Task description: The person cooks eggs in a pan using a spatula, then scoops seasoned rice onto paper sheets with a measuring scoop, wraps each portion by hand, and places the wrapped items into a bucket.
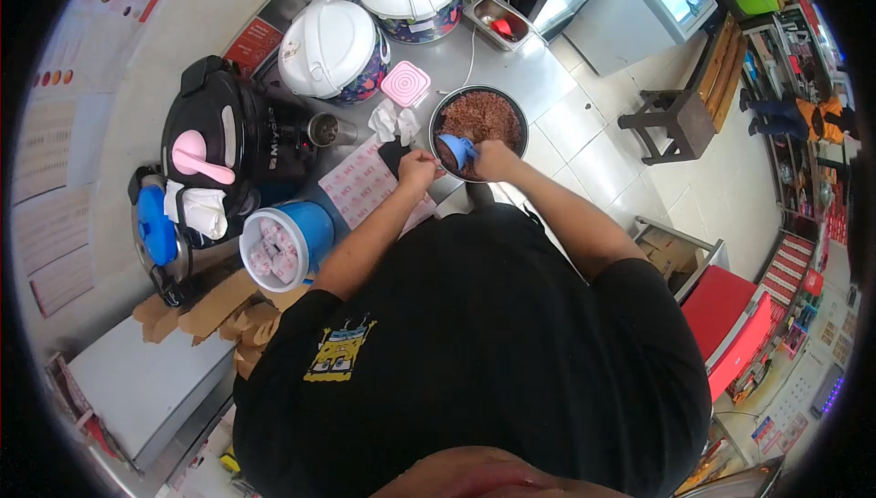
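A round dark pot (525, 137) with a pale rim sits at the counter's front edge, filled with reddish-brown grainy food (479, 116) that looks like cooked rice. My right hand (495, 161) reaches over the near rim, closed around a blue scoop (458, 152). The scoop's bowl rests in the food on the pot's left side. My left hand (420, 170) is closed at the pot's near-left rim, its fingertips pinching there. Just beside it lies a black piece (392, 155), perhaps cloth. Printed pink-and-white paper sheets (351, 184) lie under my left forearm.
Crumpled white tissue (394, 122) and a pink square item (405, 83) lie behind the pot. Two white-lidded containers (330, 49) stand farther back. At left are a black cooker (219, 119) and a blue bucket (315, 229) holding wrapped pieces. A metal tray (500, 23) stands behind.
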